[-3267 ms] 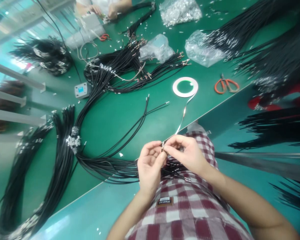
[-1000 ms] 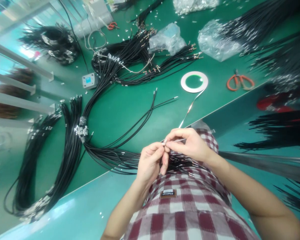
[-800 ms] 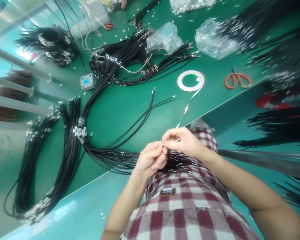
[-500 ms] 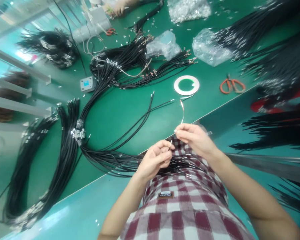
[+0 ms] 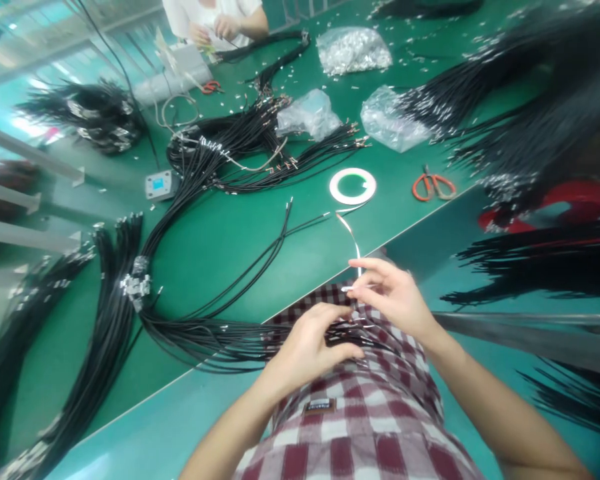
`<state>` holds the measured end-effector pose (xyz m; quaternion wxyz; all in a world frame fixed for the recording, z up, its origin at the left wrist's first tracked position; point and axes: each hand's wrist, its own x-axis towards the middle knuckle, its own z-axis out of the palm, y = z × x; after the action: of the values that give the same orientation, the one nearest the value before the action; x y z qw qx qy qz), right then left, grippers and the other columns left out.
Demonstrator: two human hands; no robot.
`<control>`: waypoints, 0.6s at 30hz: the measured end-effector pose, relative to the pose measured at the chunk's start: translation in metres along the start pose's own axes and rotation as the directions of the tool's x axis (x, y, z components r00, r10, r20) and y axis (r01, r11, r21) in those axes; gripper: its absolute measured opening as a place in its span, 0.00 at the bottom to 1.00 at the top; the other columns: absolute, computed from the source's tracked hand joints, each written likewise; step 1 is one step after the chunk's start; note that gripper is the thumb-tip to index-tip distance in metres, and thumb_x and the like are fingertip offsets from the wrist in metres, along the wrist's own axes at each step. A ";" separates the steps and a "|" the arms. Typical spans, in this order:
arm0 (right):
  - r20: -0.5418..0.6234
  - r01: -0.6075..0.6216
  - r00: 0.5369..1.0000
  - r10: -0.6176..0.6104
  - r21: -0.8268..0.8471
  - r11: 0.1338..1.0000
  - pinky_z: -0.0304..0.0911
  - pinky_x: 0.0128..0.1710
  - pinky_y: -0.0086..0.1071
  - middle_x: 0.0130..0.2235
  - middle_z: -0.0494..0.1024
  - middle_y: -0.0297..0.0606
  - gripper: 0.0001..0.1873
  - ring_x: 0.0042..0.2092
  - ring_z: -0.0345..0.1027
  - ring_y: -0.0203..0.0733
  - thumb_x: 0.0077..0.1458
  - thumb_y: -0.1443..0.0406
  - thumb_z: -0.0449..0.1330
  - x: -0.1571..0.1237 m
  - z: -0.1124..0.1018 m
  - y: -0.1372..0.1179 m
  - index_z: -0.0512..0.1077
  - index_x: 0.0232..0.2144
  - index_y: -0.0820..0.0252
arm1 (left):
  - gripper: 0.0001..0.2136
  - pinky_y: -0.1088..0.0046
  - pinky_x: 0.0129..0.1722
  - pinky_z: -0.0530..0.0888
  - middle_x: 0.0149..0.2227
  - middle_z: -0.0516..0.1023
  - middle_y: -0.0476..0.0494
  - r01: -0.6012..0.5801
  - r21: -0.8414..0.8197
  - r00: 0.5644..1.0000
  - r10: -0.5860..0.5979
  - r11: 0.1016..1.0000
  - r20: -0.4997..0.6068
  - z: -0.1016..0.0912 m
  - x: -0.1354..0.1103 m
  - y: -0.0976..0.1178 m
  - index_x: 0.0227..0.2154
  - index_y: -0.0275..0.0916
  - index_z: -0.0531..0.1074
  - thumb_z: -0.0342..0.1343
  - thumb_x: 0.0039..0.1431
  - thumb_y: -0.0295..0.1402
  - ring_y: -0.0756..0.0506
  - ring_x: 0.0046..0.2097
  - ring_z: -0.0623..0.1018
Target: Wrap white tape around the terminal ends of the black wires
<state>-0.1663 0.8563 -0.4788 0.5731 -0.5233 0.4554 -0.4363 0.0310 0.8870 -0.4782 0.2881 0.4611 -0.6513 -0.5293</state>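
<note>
The black wire bundle [image 5: 215, 340], fitted with crimped metal terminals, runs off the counter [image 5: 240, 280] and across the person's checked shirt [image 5: 330, 433], directly beneath the left hand [image 5: 305, 343]. The left hand is open, its fingers resting on the wires without a visible clamp. The right hand [image 5: 393, 297] is raised just beyond it, fingers parted, and the two hands stand apart. A small silver sliver [image 5: 347, 288] sits at the right fingertips; it is too small to identify, and a firm grip cannot be confirmed. A foil tape strip [image 5: 349, 230] descends from a white tape reel [image 5: 353, 186] ahead of the hands, ending just beside the right hand. Several loose wires [image 5: 265, 260] lie ahead and to the left. Orange-handled scissors [image 5: 433, 188] lie ahead and to the right, near a clear plastic bag [image 5: 393, 127]. A bag of silver terminals [image 5: 353, 50] lies farther ahead. A co-worker's hands [image 5: 215, 27] work at the far end of the counter, well apart.
</note>
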 end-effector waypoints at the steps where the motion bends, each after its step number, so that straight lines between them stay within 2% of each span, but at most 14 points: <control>1: -0.005 0.013 1.000 -0.013 -0.043 0.999 0.71 0.37 0.33 0.31 0.80 0.33 0.22 0.34 0.76 0.39 0.56 0.64 0.67 -0.002 -0.001 -0.002 0.71 0.53 0.57 | 0.19 0.64 0.49 0.71 0.44 0.81 0.38 -0.016 0.034 0.998 0.018 0.999 -0.060 -0.003 0.000 0.004 0.47 0.43 0.79 0.69 0.50 0.35 0.39 0.46 0.78; 2: -0.001 0.026 1.000 -0.026 -0.081 0.996 0.71 0.37 0.32 0.31 0.80 0.32 0.23 0.34 0.75 0.38 0.56 0.65 0.67 -0.004 -0.001 -0.004 0.71 0.54 0.56 | 0.20 0.66 0.47 0.71 0.43 0.81 0.39 -0.024 0.047 0.991 0.030 0.999 -0.130 -0.006 0.001 0.009 0.49 0.43 0.77 0.69 0.51 0.35 0.41 0.44 0.78; 4: 0.030 0.052 0.998 -0.048 -0.128 0.990 0.71 0.39 0.32 0.32 0.81 0.32 0.23 0.35 0.76 0.38 0.57 0.66 0.66 -0.008 -0.001 -0.008 0.69 0.54 0.55 | 0.16 0.70 0.41 0.72 0.38 0.80 0.42 -0.029 0.041 0.977 0.037 0.999 -0.211 -0.009 0.005 0.015 0.47 0.42 0.77 0.65 0.56 0.35 0.44 0.38 0.77; 7: 0.076 0.072 0.995 -0.060 -0.166 0.983 0.71 0.41 0.31 0.35 0.82 0.32 0.24 0.37 0.77 0.38 0.57 0.68 0.65 -0.012 -0.001 -0.009 0.68 0.55 0.53 | 0.07 0.74 0.34 0.71 0.33 0.78 0.44 -0.002 0.000 0.987 0.002 1.000 -0.164 -0.007 0.013 0.019 0.37 0.38 0.77 0.61 0.60 0.36 0.48 0.33 0.75; 9: 0.079 0.065 0.996 -0.051 -0.176 0.982 0.72 0.41 0.31 0.35 0.82 0.32 0.24 0.37 0.77 0.37 0.56 0.69 0.66 -0.014 0.000 -0.009 0.67 0.54 0.53 | 0.07 0.74 0.34 0.71 0.31 0.77 0.45 0.027 -0.066 0.985 -0.038 0.997 -0.171 -0.003 0.017 0.018 0.32 0.37 0.75 0.59 0.62 0.35 0.49 0.32 0.74; 14: 0.041 0.012 0.999 -0.008 -0.106 0.994 0.72 0.39 0.30 0.34 0.82 0.32 0.19 0.35 0.78 0.37 0.56 0.68 0.65 -0.016 0.003 -0.007 0.68 0.49 0.55 | 0.07 0.77 0.31 0.71 0.33 0.78 0.44 0.019 -0.370 0.955 -0.126 0.929 -0.267 0.004 0.018 0.012 0.33 0.36 0.72 0.60 0.62 0.35 0.50 0.32 0.75; 18: 0.046 -0.008 0.999 0.016 -0.170 0.985 0.71 0.35 0.29 0.34 0.83 0.33 0.10 0.34 0.77 0.38 0.56 0.66 0.65 -0.014 0.006 -0.006 0.75 0.43 0.57 | 0.06 0.80 0.28 0.71 0.32 0.77 0.47 -0.044 -0.468 0.934 -0.130 0.882 -0.332 0.008 0.018 0.011 0.34 0.37 0.70 0.62 0.60 0.31 0.53 0.29 0.74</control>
<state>-0.1633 0.8712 -0.4713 0.5395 -0.5775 0.4805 -0.3802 0.0132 0.8747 -0.4718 0.4914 0.4799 -0.4309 -0.5853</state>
